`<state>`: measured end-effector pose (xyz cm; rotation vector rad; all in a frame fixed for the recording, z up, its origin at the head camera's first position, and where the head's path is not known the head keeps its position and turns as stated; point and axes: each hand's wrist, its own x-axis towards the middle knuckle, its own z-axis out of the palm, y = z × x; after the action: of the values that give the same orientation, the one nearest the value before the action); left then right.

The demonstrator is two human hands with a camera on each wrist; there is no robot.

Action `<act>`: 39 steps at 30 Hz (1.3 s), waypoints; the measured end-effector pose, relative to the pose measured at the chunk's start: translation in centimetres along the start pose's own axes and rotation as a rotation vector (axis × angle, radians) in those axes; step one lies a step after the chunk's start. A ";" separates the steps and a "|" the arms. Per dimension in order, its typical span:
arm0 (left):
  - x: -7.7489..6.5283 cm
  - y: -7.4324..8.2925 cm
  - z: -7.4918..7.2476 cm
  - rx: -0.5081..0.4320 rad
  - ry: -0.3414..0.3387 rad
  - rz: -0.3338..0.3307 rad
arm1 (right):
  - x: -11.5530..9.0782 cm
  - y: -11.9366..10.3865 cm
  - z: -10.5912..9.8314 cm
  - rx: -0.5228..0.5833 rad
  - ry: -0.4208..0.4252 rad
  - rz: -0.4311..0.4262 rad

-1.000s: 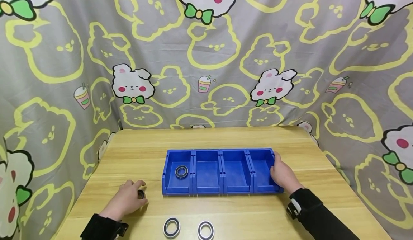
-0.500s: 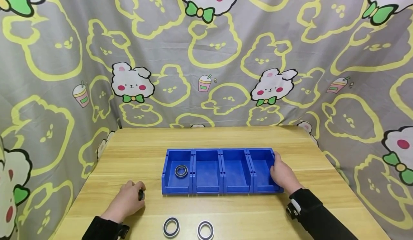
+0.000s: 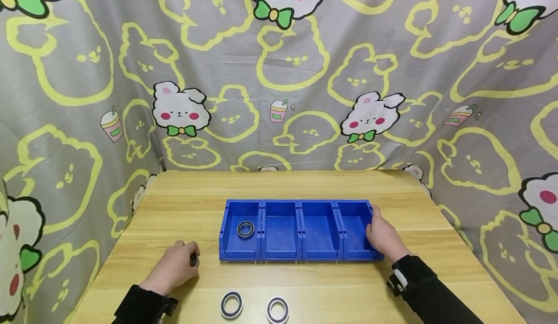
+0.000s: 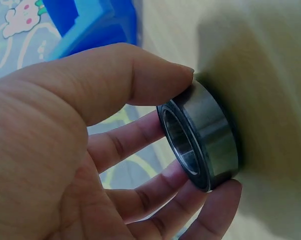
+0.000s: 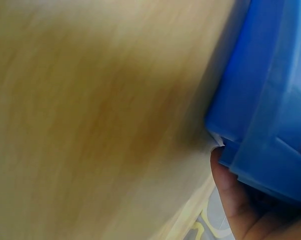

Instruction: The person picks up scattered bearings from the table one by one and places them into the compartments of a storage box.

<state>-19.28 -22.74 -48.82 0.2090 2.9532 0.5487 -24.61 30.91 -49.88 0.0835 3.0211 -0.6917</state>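
Observation:
My left hand (image 3: pixel 174 264) pinches a ball bearing (image 4: pixel 210 137) between thumb and fingers, left of the blue bins; in the left wrist view the ring is tilted, its steel outer face showing. My right hand (image 3: pixel 387 237) grips the right side wall of the rightmost blue bin (image 3: pixel 355 223), thumb inside; its other fingers are mostly hidden. In the right wrist view, one digit presses on a corner of that bin (image 5: pixel 255 115). Another bearing (image 3: pixel 245 237) lies flat in the leftmost bin (image 3: pixel 240 255).
Two more bearings, one on the left (image 3: pixel 231 316) and one on the right (image 3: pixel 277 320), lie on the wooden table (image 3: pixel 327 290) near its front. Two middle bins (image 3: pixel 280 237) join the row. A patterned curtain (image 3: pixel 244 72) surrounds the table on three sides.
My left hand has turned the bearing and drawn it closer into its grasp, moving slightly up and right. My right hand stays on the bin wall. The view has shifted slightly.

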 end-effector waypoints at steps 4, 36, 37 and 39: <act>0.4 1.3 -1.2 0.022 0.026 0.044 | 0.0 -0.2 -0.1 -0.007 0.005 -0.006; 9.8 19.0 -0.9 0.170 -0.050 0.499 | -0.2 0.1 -0.1 0.004 0.027 -0.018; 9.9 19.1 -0.6 0.189 -0.049 0.504 | -0.2 0.2 -0.1 0.002 0.031 -0.021; 10.0 19.2 -0.1 0.222 -0.044 0.512 | -0.1 0.3 0.0 -0.002 0.038 -0.027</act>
<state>-26.98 -3.45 -42.80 1.0011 2.9020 0.2541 -24.46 31.12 -49.99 0.0568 3.0648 -0.6970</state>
